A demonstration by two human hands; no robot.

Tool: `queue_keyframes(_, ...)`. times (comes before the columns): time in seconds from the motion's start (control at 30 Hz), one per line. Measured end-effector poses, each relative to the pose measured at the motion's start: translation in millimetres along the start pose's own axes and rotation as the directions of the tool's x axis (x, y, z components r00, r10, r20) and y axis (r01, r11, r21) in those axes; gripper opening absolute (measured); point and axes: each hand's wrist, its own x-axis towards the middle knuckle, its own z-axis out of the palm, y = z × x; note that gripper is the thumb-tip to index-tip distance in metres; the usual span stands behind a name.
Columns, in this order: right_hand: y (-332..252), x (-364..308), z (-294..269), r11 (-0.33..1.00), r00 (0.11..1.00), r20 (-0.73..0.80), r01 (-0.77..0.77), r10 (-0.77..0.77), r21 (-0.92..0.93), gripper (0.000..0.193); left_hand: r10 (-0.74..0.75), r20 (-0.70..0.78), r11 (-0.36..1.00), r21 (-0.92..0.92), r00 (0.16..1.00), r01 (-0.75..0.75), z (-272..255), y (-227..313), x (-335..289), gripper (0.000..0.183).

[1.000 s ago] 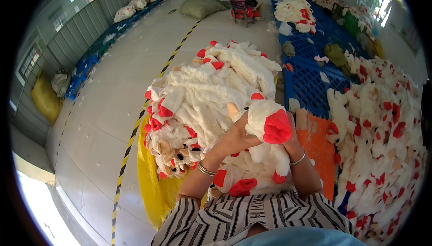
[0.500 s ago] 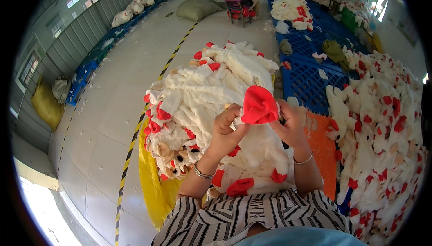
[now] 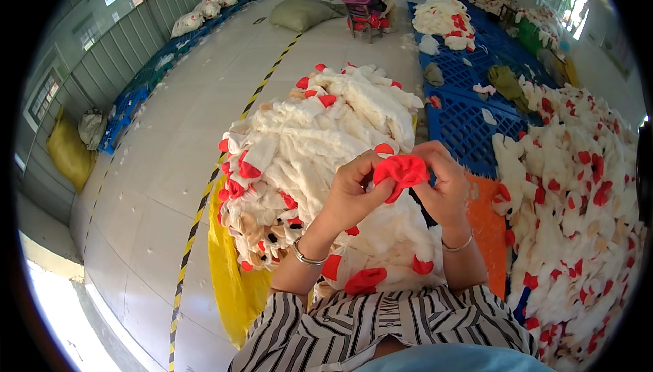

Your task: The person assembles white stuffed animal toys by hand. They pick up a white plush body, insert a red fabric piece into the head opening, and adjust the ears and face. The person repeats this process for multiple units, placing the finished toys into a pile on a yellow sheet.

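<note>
At the centre of the head view, above the near edge of a pile, a red fabric piece (image 3: 401,170) is held between both hands. It is soft, smooth-napped and gathered into a folded, rounded shape. The left hand (image 3: 354,187) is clamped on its left edge, thumb pressed against the cloth; the right hand (image 3: 441,180) pinches its right edge with thumb and fingers. The hands are apart, joined only by the cloth. Whether white plush hangs from its underside is hard to make out.

Beneath the hands lies the pile of white plush skins (image 3: 299,130), limp and short-furred, with red tips and beige patches. Thin, creased yellow sheeting (image 3: 235,290) shows at its left edge. Silver-coloured bangles (image 3: 309,256) circle both wrists.

To the right are a scuffed orange panel (image 3: 487,232), a blue lattice-topped plastic pallet (image 3: 469,137) and a larger plush heap (image 3: 578,236). Beyond, on the smooth floor (image 3: 163,174), rests a bulging, olive-grey sack (image 3: 299,11).
</note>
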Motion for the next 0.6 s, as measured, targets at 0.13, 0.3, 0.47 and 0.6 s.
queue_keyframes(0.13, 3, 0, -2, 0.994, 0.992, 0.052, -0.113, 0.112, 0.013, 0.022, 0.246, -0.090, 0.968, 0.075, 0.965, -0.240, -6, 5, 11, 0.014)
queue_keyframes(0.3, -3, 4, 11, 0.926, 0.971, 0.021, -0.232, 0.237, 0.298, 0.032, 0.038, -0.130, 0.998, -0.045, 0.991, -0.044, -11, 0, 9, 0.023)
queue_keyframes(0.47, 7, 12, 8, 0.814, 0.940, 0.096, -0.331, 0.326, 0.478, 0.019, 0.093, -0.218, 0.976, -0.173, 0.972, -0.132, -12, 0, 27, 0.021)
queue_keyframes(0.6, 43, 22, 8, 0.799, 0.868, 0.219, -0.495, 0.445, 0.341, 0.014, -0.002, -0.207, 0.960, -0.274, 0.978, -0.056, -27, -15, 54, 0.007)
